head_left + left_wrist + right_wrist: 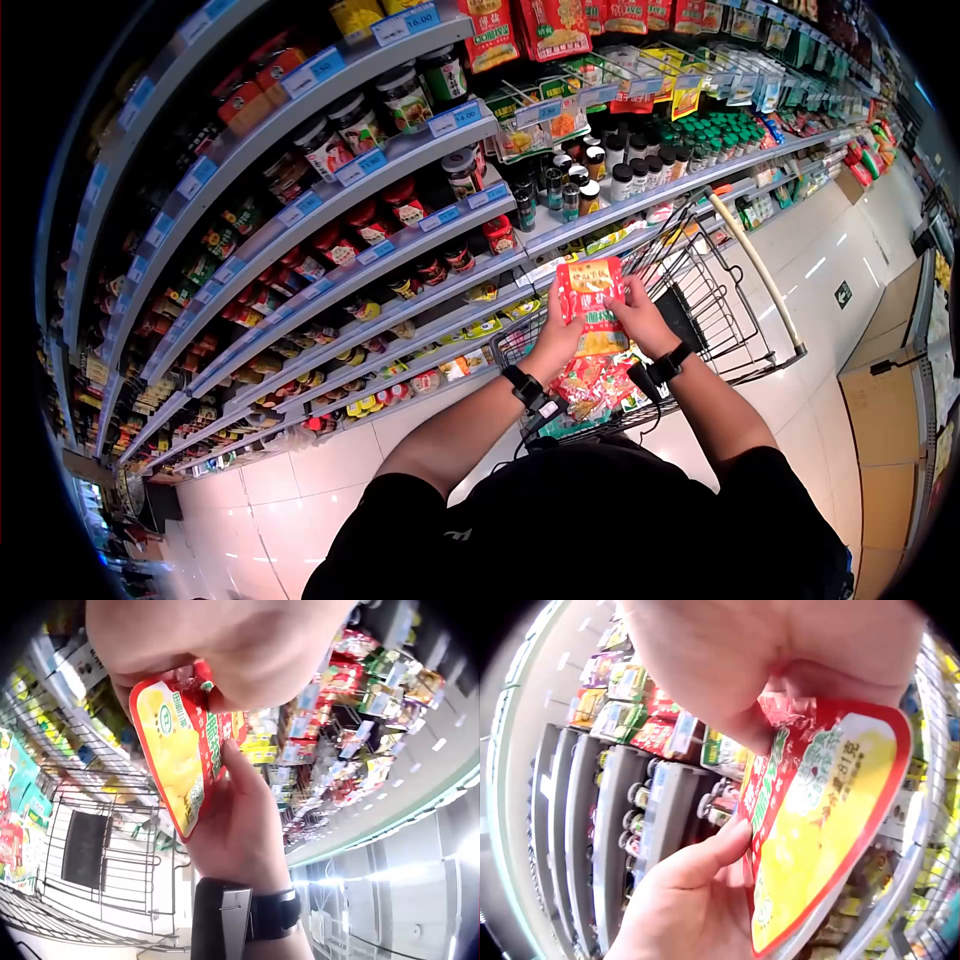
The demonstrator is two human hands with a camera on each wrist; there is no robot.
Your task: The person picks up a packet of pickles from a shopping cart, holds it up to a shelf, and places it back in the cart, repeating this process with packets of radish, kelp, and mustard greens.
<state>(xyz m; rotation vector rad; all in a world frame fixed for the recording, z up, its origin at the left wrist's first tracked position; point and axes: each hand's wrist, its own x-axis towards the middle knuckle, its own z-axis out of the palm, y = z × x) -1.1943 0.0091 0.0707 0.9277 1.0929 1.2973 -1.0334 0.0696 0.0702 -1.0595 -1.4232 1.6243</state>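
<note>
A red and yellow packet (592, 300) is held upright between both hands, over the near end of a shopping cart. The left hand (560, 335) grips its left edge with the thumb on the printed front; the right hand (645, 320) grips the right edge the same way. In the left wrist view the packet (174, 750) is seen from the side, the right hand (240, 817) pinching its far edge. The right wrist view shows the packet (817, 817) close up, with the left hand (686, 907) at its edge.
The wire cart (740, 310) holds several bright packages (595, 385) below the hands. Shelves (400, 160) of jars and bottles curve along the left and front, with hanging packets (555, 25) above. Brown cartons (885, 400) stand at the right beside the tiled floor (290, 510).
</note>
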